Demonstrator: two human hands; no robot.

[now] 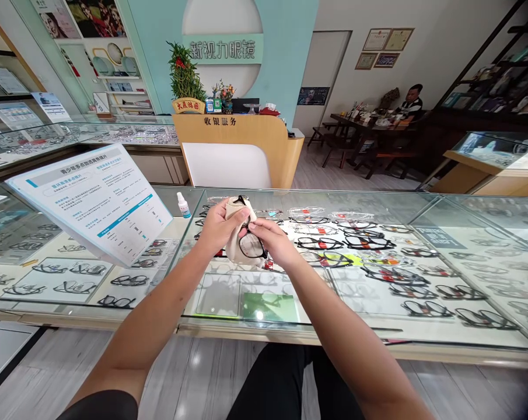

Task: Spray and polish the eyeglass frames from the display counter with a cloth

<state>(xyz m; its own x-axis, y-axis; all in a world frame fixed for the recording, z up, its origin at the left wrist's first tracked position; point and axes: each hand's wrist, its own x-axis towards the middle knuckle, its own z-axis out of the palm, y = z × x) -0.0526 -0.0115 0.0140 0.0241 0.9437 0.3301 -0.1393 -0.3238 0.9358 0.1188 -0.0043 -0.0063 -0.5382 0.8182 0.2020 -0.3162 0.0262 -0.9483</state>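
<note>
A pair of black-framed eyeglasses (pixel 252 245) is held between my two hands above the glass counter. My left hand (pixel 222 226) is closed around a cream cleaning cloth (pixel 234 248), which wraps one side of the eyeglasses. On the other side, my right hand (pixel 272 238) pinches the frame near its rim. One lens hangs in sight below the fingers; the other is mostly covered by the cloth and left hand. A small white spray bottle (pixel 184 206) with a blue label stands on the counter left of my hands.
Under the glass top of the display counter (pixel 316 326) lie rows of eyeglasses. A large printed sign (pixel 93 201) stands at the left. Beyond are a wooden cashier desk (pixel 237 131) and, at back right, a person (pixel 411 104) seated at a dark table (pixel 355 121).
</note>
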